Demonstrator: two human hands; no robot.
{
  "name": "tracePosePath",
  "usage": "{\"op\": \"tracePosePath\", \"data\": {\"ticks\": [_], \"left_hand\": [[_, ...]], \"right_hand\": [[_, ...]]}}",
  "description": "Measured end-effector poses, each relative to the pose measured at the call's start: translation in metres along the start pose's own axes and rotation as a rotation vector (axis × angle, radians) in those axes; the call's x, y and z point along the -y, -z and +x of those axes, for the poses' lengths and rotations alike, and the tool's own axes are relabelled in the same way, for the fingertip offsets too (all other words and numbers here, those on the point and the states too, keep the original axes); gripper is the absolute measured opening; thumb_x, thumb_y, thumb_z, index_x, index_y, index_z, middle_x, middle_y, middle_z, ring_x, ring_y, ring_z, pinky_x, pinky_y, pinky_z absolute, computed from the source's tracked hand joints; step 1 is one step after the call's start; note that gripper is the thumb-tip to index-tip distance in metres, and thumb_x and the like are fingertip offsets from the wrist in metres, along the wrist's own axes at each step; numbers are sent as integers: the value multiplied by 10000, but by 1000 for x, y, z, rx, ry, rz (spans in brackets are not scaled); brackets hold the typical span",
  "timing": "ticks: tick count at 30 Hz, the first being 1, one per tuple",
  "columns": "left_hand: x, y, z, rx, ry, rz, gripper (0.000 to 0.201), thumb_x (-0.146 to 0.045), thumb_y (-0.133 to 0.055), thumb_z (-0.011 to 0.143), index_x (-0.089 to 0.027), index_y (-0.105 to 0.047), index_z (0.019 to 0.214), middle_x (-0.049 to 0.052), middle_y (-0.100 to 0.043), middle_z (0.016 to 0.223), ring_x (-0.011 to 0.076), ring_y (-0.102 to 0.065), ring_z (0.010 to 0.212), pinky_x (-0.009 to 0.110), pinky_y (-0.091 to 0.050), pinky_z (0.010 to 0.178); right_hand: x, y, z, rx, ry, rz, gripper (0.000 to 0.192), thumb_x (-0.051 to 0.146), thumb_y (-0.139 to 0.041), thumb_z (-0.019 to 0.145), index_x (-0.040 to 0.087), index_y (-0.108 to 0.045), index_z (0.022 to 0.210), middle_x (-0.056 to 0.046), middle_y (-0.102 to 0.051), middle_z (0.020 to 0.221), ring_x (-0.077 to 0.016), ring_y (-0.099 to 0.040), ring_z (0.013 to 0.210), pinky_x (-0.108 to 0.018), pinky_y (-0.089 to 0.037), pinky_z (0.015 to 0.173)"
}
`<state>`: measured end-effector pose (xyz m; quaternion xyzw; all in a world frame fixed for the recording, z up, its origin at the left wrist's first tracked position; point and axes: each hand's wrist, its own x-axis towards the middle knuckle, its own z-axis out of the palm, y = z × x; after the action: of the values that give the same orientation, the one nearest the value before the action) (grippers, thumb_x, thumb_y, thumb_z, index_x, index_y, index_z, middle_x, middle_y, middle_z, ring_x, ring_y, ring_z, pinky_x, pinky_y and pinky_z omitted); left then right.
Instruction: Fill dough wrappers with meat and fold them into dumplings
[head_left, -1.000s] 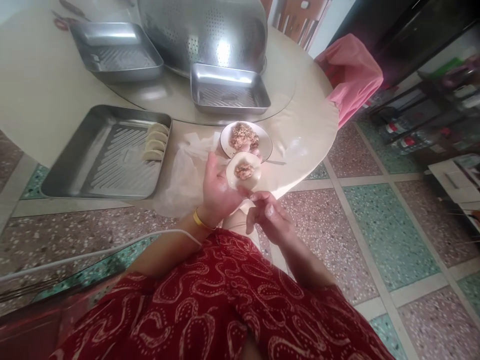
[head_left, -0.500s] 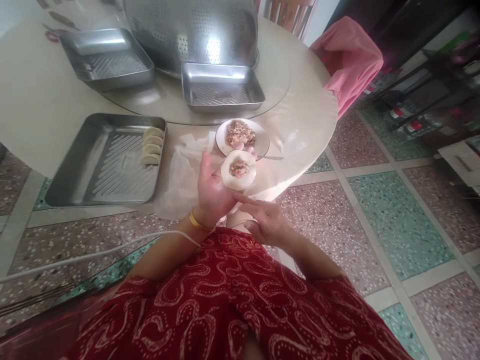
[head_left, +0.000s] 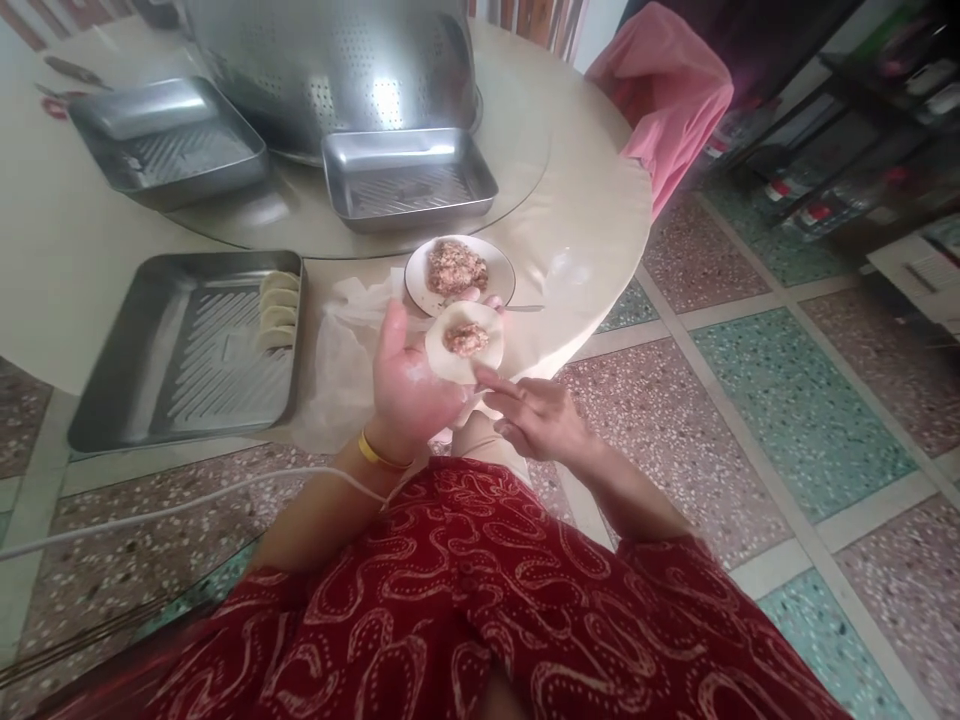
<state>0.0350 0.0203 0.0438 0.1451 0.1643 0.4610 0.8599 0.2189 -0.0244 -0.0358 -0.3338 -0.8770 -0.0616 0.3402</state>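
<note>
Right hand (head_left: 536,415) has been shifted to the wrapper's (head_left: 456,369) near edge — half curled, any grip cannot be told. By the open, upturned left hand (head_left: 411,395) the filling-topped wrapper is supported — near the plate (head_left: 501,272).

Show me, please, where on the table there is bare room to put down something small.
Bare tabletop lies between the right edge of the turntable and the pink cloth. The large tray has room left of its dumplings. It is crowded around the plate of filling: thin plastic, a utensil handle, and the left hand bearing a wrapper.
</note>
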Motion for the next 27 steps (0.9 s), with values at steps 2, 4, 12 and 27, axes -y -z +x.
{"op": "tracePosePath", "data": {"ticks": [2,4,12,27], "left_hand": [[0,0,1,-10,-2,-10,701,-662,-251,955,-169,-494,1389,125,-639,1316,308,-488,1360,475,-515,1034],[-1,-1,1,-24,-6,-9,708,-665,-271,949,-165,-478,1407,123,-639,1318,307,-493,1355,466,-524,1024],[-4,-11,0,-45,13,16,687,-667,-276,944,-192,-507,1383,104,-657,1297,312,-466,1375,457,-497,1055],[1,-8,3,-24,8,155,705,-671,-257,945,-133,-618,1224,121,-655,1282,296,-468,1376,423,-451,1102]], "right_hand": [[-3,1,-2,-46,-18,-6,274,325,-450,982,281,-500,1248,-10,-555,1457,-126,-594,666,-303,-516,500],[-5,2,-3,-78,-36,-13,252,328,-440,983,290,-516,1221,0,-544,1467,-130,-608,691,-306,-525,511],[-9,-4,-7,-92,31,-52,172,304,-439,982,312,-547,1116,32,-574,1437,-96,-572,630,-288,-540,542],[-11,-8,-5,-52,98,-116,293,184,-482,942,324,-539,1193,67,-522,1482,-71,-533,597,-253,-503,503]]}}
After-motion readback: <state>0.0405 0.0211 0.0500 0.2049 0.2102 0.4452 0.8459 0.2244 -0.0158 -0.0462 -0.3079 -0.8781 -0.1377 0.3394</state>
